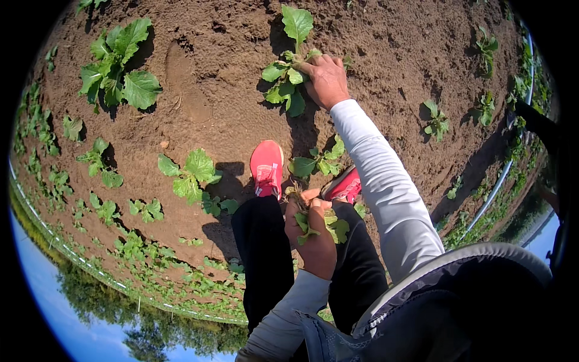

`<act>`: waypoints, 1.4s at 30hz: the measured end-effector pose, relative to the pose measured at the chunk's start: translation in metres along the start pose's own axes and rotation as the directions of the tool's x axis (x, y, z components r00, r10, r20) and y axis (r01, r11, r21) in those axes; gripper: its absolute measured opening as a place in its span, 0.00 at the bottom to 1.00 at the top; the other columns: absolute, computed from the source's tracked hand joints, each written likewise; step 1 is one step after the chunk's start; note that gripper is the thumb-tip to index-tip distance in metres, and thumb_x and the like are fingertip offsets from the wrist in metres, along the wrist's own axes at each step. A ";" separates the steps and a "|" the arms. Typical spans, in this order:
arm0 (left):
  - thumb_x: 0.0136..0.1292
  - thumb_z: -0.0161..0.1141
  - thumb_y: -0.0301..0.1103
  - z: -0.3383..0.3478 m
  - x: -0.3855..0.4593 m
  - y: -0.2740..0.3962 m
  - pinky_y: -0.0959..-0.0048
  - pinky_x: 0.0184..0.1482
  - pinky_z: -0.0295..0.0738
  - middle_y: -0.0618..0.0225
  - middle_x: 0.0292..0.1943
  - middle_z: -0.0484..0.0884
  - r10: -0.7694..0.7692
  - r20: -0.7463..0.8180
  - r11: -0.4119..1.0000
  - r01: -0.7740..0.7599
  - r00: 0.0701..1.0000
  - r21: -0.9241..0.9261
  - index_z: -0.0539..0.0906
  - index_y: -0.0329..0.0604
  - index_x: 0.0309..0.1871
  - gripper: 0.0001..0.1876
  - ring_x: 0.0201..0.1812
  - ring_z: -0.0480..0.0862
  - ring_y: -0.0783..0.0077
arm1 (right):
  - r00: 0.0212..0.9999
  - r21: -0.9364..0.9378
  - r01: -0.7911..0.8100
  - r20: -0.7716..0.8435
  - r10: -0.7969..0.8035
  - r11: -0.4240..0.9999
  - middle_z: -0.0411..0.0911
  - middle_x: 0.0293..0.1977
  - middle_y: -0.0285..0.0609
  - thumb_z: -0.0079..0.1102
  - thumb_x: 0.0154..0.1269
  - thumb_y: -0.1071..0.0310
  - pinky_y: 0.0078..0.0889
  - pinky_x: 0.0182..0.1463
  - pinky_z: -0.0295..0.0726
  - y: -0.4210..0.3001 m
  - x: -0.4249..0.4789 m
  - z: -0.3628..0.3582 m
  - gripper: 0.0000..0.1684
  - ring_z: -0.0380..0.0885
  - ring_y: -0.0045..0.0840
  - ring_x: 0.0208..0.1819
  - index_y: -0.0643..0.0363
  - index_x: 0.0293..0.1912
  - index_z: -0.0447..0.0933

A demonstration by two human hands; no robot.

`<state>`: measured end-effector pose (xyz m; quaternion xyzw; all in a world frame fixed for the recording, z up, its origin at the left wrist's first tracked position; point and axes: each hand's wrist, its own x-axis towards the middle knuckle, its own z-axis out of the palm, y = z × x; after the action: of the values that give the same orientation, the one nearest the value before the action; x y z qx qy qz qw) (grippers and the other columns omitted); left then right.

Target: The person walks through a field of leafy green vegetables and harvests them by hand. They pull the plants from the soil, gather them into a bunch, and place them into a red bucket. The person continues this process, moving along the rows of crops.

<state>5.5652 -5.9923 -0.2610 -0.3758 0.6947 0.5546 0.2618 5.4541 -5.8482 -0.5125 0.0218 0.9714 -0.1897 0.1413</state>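
My left hand (312,231) is in front of my knees, closed around a small bunch of uprooted seedlings (337,226). Their dry, soil-covered roots (296,194) stick out past my fingers, and green leaves hang at both sides of the hand. My right hand (326,80) reaches forward to a leafy green plant (286,86) growing in the soil. Its thumb and bent fingers close at the base of the plant, among the leaf stalks; the fingertips are partly hidden. One large leaf (297,23) of this plant points away from me.
Brown soil (226,90) surrounds me. A large leafy plant (117,68) grows at front left. Smaller plants (192,174) stand close to my red shoes (267,167), one plant (319,158) between shoe and right arm. A pale hose or pipe (491,199) runs along the right.
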 end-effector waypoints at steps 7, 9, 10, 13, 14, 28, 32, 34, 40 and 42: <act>0.70 0.50 0.26 0.002 0.005 0.002 0.77 0.44 0.73 0.65 0.33 0.82 0.009 -0.009 0.999 -0.010 1.000 -0.046 0.77 0.32 0.48 0.09 0.36 0.80 0.78 | 0.994 0.039 0.104 0.033 -0.105 0.994 0.77 0.55 0.37 0.62 0.55 0.64 0.37 0.57 0.69 0.009 -0.017 0.004 0.24 0.73 0.32 0.54 0.45 0.54 0.81; 0.70 0.51 0.26 0.004 0.005 0.001 0.77 0.44 0.72 0.65 0.33 0.82 -0.022 -0.003 0.999 0.022 1.000 -0.037 0.77 0.32 0.48 0.09 0.36 0.80 0.77 | 0.999 0.116 -0.040 0.002 0.040 0.992 0.77 0.54 0.42 0.64 0.56 0.58 0.40 0.56 0.71 0.002 -0.010 -0.004 0.26 0.74 0.37 0.53 0.47 0.56 0.79; 0.70 0.51 0.26 0.005 0.006 0.001 0.77 0.43 0.71 0.65 0.33 0.81 -0.046 0.003 0.998 0.046 0.999 -0.031 0.77 0.32 0.48 0.09 0.37 0.79 0.77 | 0.984 0.265 -0.173 0.078 0.158 0.949 0.78 0.52 0.45 0.64 0.57 0.59 0.43 0.54 0.73 0.000 -0.002 -0.008 0.28 0.75 0.40 0.52 0.47 0.59 0.76; 0.70 0.51 0.26 0.008 0.005 -0.001 0.77 0.42 0.70 0.65 0.33 0.81 -0.052 0.017 0.997 0.053 0.998 -0.052 0.77 0.33 0.48 0.09 0.36 0.79 0.77 | 0.998 0.130 -0.043 0.041 0.038 0.991 0.78 0.48 0.43 0.66 0.56 0.63 0.42 0.53 0.75 0.006 0.003 -0.001 0.31 0.76 0.39 0.51 0.45 0.62 0.74; 0.70 0.51 0.26 0.008 0.005 -0.001 0.78 0.42 0.70 0.65 0.33 0.81 -0.041 0.015 0.997 0.042 0.999 -0.065 0.77 0.33 0.48 0.08 0.36 0.78 0.77 | 0.997 0.079 -0.016 0.070 0.010 0.997 0.78 0.48 0.43 0.66 0.56 0.65 0.42 0.53 0.75 0.005 0.001 -0.002 0.32 0.76 0.39 0.50 0.44 0.62 0.74; 0.70 0.53 0.26 0.007 0.005 -0.002 0.78 0.41 0.70 0.66 0.33 0.82 -0.037 0.016 0.994 0.039 0.999 -0.098 0.78 0.35 0.48 0.08 0.36 0.79 0.78 | 0.895 -0.243 0.300 -0.263 -0.361 0.922 0.74 0.57 0.38 0.58 0.59 0.67 0.41 0.74 0.55 0.008 0.047 -0.007 0.17 0.68 0.29 0.64 0.49 0.49 0.82; 0.70 0.52 0.25 0.005 0.005 -0.002 0.79 0.42 0.73 0.68 0.33 0.81 -0.062 0.034 0.982 0.067 0.998 -0.179 0.78 0.34 0.49 0.08 0.36 0.79 0.81 | 0.929 -0.486 0.323 0.327 -0.174 0.812 0.80 0.54 0.35 0.57 0.62 0.61 0.42 0.75 0.51 -0.010 0.095 -0.032 0.11 0.73 0.25 0.61 0.47 0.40 0.86; 0.70 0.53 0.25 0.004 0.006 -0.005 0.79 0.42 0.72 0.67 0.34 0.81 -0.084 0.033 0.980 0.089 0.996 -0.180 0.78 0.36 0.49 0.08 0.36 0.79 0.79 | 0.858 -0.521 0.314 0.514 -0.003 0.793 0.85 0.45 0.33 0.58 0.62 0.60 0.39 0.70 0.57 -0.013 0.112 -0.036 0.10 0.79 0.25 0.53 0.45 0.40 0.86; 0.70 0.54 0.26 0.011 0.005 -0.011 0.79 0.42 0.71 0.68 0.35 0.81 -0.098 0.038 0.965 0.104 0.994 -0.241 0.79 0.37 0.49 0.08 0.36 0.79 0.78 | 0.814 -0.448 0.461 0.558 -0.163 0.766 0.86 0.38 0.37 0.54 0.63 0.63 0.41 0.60 0.71 -0.010 0.116 -0.010 0.11 0.84 0.31 0.44 0.48 0.37 0.86; 0.70 0.54 0.26 0.011 0.006 -0.012 0.79 0.42 0.71 0.68 0.35 0.81 -0.087 0.047 0.972 0.095 0.995 -0.213 0.79 0.37 0.49 0.08 0.36 0.79 0.79 | 0.838 -0.342 0.272 0.544 -0.046 0.900 0.86 0.39 0.39 0.55 0.62 0.64 0.40 0.51 0.79 -0.008 0.110 -0.004 0.11 0.85 0.34 0.43 0.50 0.37 0.87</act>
<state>5.5713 -5.9843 -0.2755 -0.4227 0.6077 0.6210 0.2576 5.3467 -5.8552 -0.5374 -0.1429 0.9118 0.0060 0.3848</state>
